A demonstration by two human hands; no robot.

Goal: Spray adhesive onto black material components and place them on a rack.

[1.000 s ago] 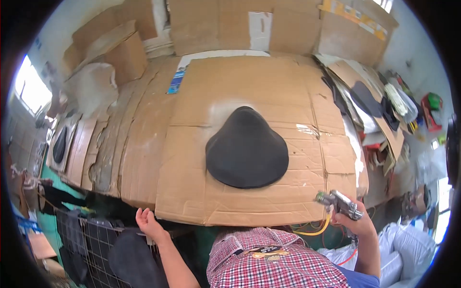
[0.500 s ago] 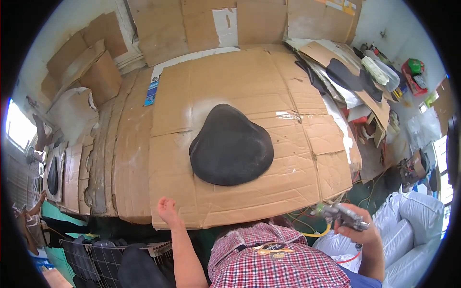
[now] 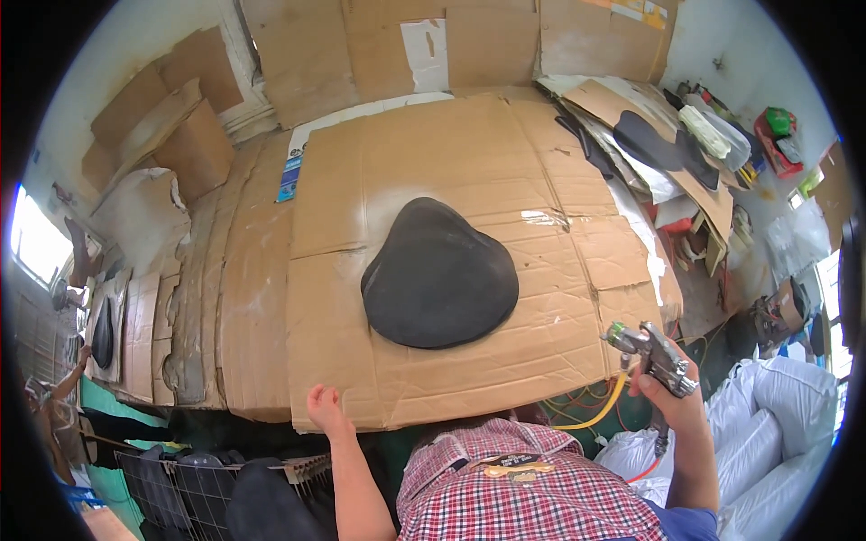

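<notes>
A matte-black, rounded-triangular pad (image 3: 439,279) lies on cardboard (image 3: 334,334), narrow end and long axis pointing far-side, slightly left. The right hand (image 3: 675,408) grips a silver spray gun (image 3: 664,362), nozzle leftward; the left hand (image 3: 327,410) is loosely half-open.

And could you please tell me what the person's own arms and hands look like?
The left hand and right hand are ungloved, and the forearms are bare. A blue sleeve shows on the right side, beside a red, white and dark checked garment.

A rounded black pad (image 3: 440,275) lies on cardboard (image 3: 433,144); a silver spray gun (image 3: 666,365) points left.
</notes>
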